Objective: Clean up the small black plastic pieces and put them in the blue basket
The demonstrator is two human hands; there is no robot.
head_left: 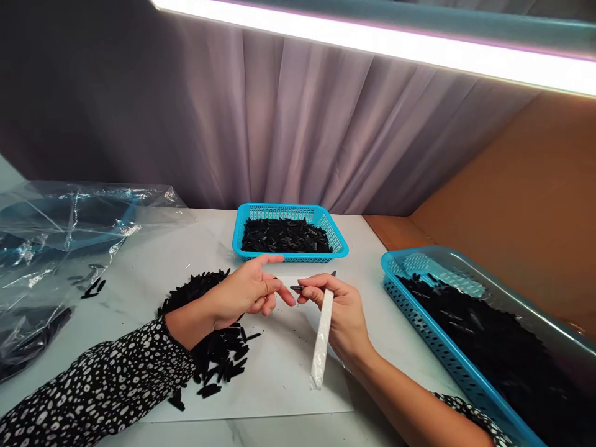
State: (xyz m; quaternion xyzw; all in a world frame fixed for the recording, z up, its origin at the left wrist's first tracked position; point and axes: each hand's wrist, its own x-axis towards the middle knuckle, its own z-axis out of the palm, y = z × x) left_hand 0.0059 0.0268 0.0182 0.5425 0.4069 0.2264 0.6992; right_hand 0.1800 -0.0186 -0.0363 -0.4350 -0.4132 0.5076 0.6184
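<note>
The right hand (342, 310) pinches a small black piece (297, 288) at its fingertips and also clamps a long white-wrapped tool (322, 338) against the palm, its thin dark tip poking up past the knuckles. The left hand (246, 288) hovers just beside it, fingers loosely curled and narrowly parted, its fingertips almost meeting the black piece; whether they touch it I cannot tell.

Under and behind the left wrist lies a loose pile of black pieces (216, 341), short, slim and matte, spilling across a white sheet (279, 372) spread on the pale marble-look table (158, 254). Beyond the hands stands a small blue plastic basket (291, 214) with perforated walls, filled with the same black pieces. A longer blue basket (433, 344), also perforated, sits to the right, heaped with black pieces too. At the left, crumpled clear plastic bags (69, 217) rest on the table, a few stray black pieces (93, 287) near them. A grey pleated curtain (279, 124) hangs behind.
</note>
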